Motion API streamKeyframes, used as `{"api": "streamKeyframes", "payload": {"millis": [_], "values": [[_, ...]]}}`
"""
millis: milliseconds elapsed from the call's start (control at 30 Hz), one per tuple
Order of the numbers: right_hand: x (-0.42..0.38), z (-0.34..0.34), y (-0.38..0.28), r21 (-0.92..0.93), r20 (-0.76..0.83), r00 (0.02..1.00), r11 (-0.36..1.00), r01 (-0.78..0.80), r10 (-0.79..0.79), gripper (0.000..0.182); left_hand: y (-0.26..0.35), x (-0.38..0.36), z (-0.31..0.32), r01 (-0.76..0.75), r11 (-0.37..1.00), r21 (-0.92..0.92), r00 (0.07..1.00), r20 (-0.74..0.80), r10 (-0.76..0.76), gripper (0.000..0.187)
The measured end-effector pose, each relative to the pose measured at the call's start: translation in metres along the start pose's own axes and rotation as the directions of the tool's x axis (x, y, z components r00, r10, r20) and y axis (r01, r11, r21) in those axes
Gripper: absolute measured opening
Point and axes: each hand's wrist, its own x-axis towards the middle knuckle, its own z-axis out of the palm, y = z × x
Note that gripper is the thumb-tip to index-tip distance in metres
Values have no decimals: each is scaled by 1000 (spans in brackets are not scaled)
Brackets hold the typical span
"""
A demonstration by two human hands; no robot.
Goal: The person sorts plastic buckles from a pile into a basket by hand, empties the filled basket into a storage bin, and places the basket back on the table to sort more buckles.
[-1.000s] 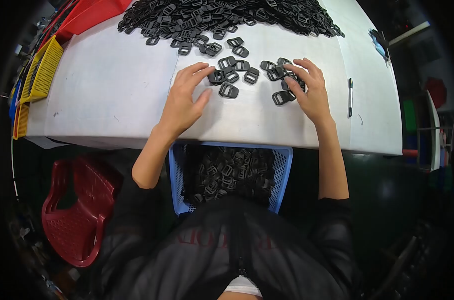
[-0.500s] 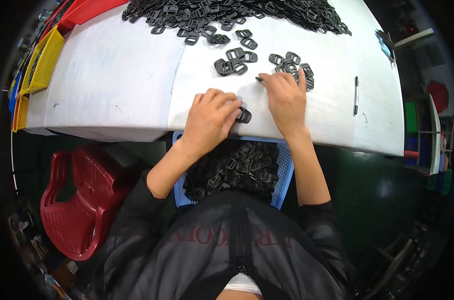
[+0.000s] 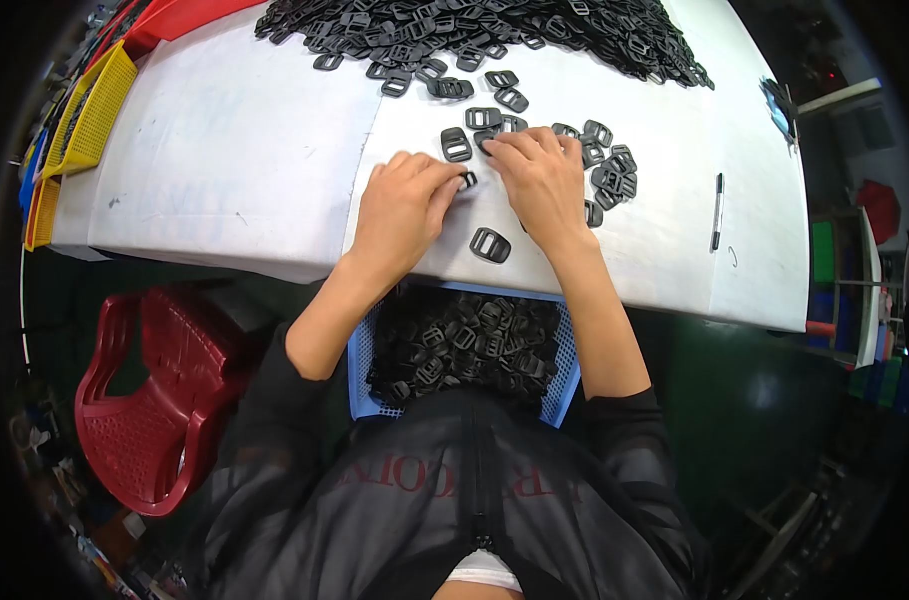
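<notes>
Left hand (image 3: 402,212) — fingers curled over a buckle (image 3: 467,180) at the tips; right hand (image 3: 542,183) — fingers bent, grip unclear; loose buckle (image 3: 489,244) below both.

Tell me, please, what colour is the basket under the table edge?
Blue, seen in the head view: the basket holds black buckles.

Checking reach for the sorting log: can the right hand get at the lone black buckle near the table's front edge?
Probably yes. The lone buckle lies flat on bare white table, just beside the right hand, toward the wrist, with nothing on it. The left hand sits on its other side, clear of it.
</notes>
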Motion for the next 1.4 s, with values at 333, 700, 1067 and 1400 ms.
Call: {"api": "streamKeyframes", "payload": {"millis": [333,700,1067,1400], "values": [[8,-23,17,207,106,963,942,-265,248,19,-19,24,12,-145,974,172,984,-77,160,27],[23,4,13,122,35,989,981,-150,147,20,-25,37,4,48,999,26,999,3,-48,19],[27,-19,0,329,359,910,885,-330,206,17,-61,89,32,-141,973,184,983,-92,160,18],[82,37,57,-21,140,965,975,-221,222,19,-59,81,18,-88,969,232,981,-147,124,21]]}}
